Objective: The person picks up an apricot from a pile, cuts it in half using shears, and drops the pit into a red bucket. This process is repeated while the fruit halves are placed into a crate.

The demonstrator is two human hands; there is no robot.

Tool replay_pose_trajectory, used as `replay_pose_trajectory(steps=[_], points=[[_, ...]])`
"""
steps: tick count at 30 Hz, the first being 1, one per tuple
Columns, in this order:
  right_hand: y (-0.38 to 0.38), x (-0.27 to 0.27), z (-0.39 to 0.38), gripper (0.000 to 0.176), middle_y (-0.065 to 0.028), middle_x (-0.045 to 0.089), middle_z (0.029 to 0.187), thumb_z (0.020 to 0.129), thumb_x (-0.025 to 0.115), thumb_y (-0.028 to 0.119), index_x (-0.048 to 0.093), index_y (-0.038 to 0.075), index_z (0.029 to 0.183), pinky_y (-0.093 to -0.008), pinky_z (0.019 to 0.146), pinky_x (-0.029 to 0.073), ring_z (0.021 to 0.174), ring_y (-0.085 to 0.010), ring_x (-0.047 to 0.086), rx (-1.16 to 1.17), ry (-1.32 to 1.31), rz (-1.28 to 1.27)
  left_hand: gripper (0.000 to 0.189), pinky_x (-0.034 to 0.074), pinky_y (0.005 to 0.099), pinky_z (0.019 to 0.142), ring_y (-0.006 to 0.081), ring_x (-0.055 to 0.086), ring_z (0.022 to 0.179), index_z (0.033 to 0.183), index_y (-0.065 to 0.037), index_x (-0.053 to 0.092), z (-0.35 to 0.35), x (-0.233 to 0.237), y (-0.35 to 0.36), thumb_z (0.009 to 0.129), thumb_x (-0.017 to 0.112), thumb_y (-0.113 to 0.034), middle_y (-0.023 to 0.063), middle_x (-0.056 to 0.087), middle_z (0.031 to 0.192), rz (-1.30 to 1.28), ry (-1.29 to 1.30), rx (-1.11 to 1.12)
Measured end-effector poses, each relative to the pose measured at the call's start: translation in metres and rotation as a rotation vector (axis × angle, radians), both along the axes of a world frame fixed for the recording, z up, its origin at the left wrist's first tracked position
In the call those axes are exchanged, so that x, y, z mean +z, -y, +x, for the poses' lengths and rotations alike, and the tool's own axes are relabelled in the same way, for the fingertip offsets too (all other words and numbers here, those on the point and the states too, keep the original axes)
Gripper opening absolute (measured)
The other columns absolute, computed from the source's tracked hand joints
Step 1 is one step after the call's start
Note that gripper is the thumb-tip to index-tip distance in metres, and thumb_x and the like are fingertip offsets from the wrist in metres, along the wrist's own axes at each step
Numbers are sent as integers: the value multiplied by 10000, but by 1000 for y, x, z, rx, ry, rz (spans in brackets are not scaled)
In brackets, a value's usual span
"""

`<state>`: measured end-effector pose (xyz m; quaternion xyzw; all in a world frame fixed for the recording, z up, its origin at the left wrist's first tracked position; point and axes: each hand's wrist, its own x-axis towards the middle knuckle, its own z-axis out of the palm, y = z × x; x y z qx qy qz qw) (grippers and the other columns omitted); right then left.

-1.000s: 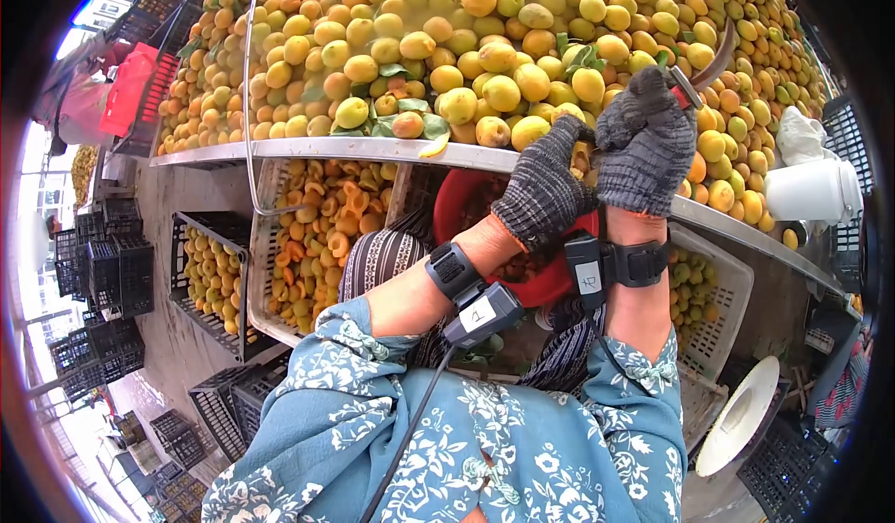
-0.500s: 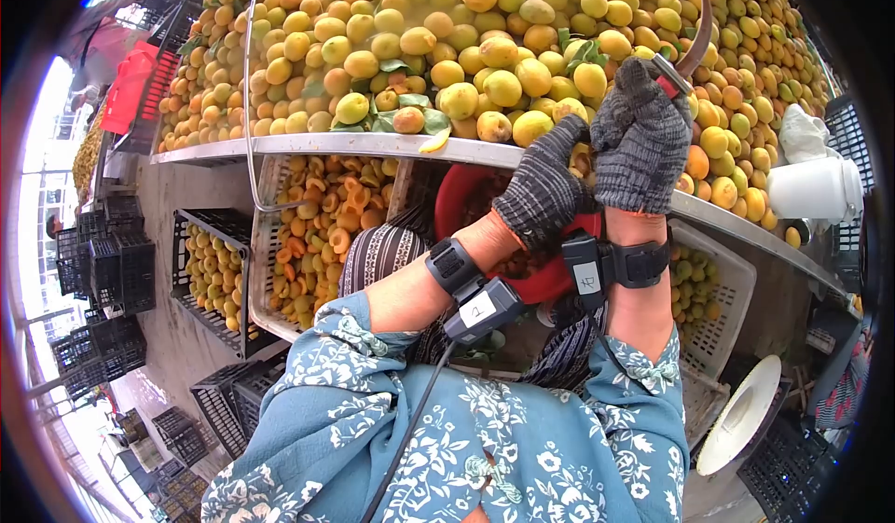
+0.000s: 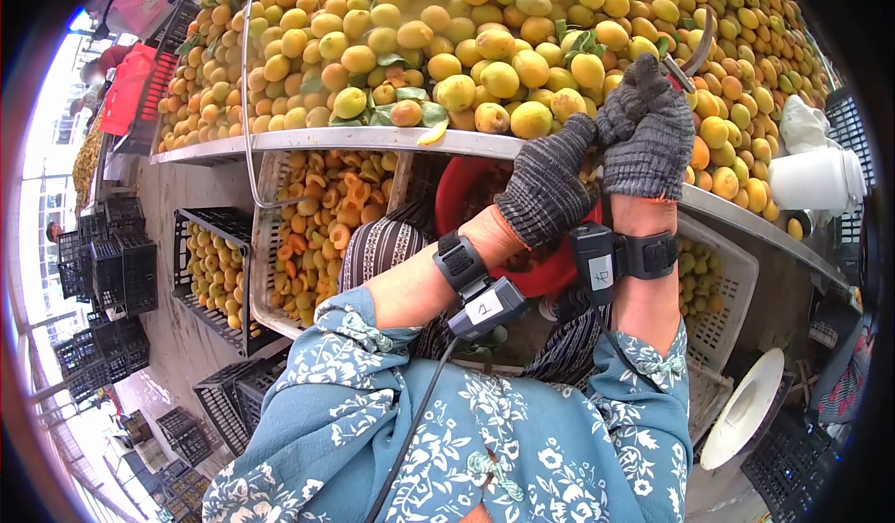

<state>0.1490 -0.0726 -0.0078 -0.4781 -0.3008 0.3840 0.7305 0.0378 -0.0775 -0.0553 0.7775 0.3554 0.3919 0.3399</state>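
A: Quick update, what's changed?
B: Not much. R hand [image 3: 647, 136] still clenched on the curved knife [image 3: 697, 55], which has turned slightly vs ½ sec ago; blade sticks out past the far side of the fist, over the fruit heap [image 3: 401, 43]
A: And the L hand [image 3: 550, 183]?
B: Closed on a fruit [image 3: 589, 163], approx. Only a sliver shows btwn the two gloves, less than ½ sec ago, so can't tell if it's cut
A: Where's that exactly?
B: Just on the near side of the metal table edge [image 3: 373, 138], above the red tub [image 3: 454, 208]. Gloves touching or nearly so
A: Meaning?
B: Prob same fruit, work on it ongoing. Crate [image 3: 264, 243] w/ the halves, L of the knees, looks unchanged
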Motion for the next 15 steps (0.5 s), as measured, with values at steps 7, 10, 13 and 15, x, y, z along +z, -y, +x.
replay_pose_trajectory(steps=[7,10,13,15], points=[[5,6,-1,218,49,373,545,906,590,271,534,104,776,-243,429,276,435,-86,328,33,-87,16,381,473,460,666,434,578,811,1050,-49,517,1,-3,0,709,670,-125,203,588,838,116,1,1],[6,5,1,219,49,361,542,911,580,261,526,105,767,-246,432,277,436,-89,319,64,-53,9,366,474,461,665,433,579,805,1041,-48,519,2,1,2,714,667,-123,201,588,843,113,-12,14],[4,4,2,221,51,340,538,916,571,250,514,109,755,-247,431,272,436,-90,308,59,-7,20,353,475,460,664,432,580,807,1028,-49,525,4,-1,0,714,669,-124,198,589,851,108,-10,28],[3,-4,11,157,31,385,580,916,526,146,501,79,776,-242,446,313,475,-93,361,111,4,40,354,477,459,663,431,582,807,1025,-49,528,5,-1,-1,711,673,-126,199,589,854,125,12,32]])
